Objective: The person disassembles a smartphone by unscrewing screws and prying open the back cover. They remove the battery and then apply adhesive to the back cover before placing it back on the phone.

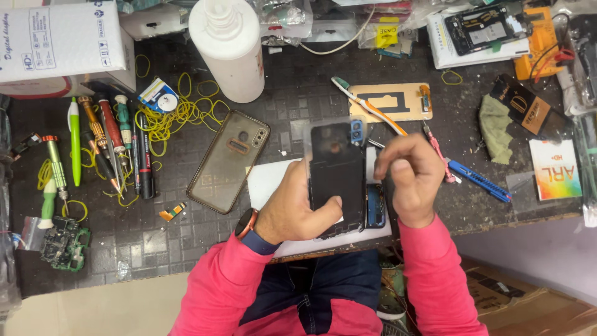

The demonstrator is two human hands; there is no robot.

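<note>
Left hand (pixel 292 208) grips dark phone (pixel 336 177) above white sheet (pixel 268 180) on tabletop (pixel 186 236); right hand (pixel 410 180) clenched, pinching clear film (pixel 323 127) edge. Risk: film may settle crooked or trap dust from cluttered surface.
</note>
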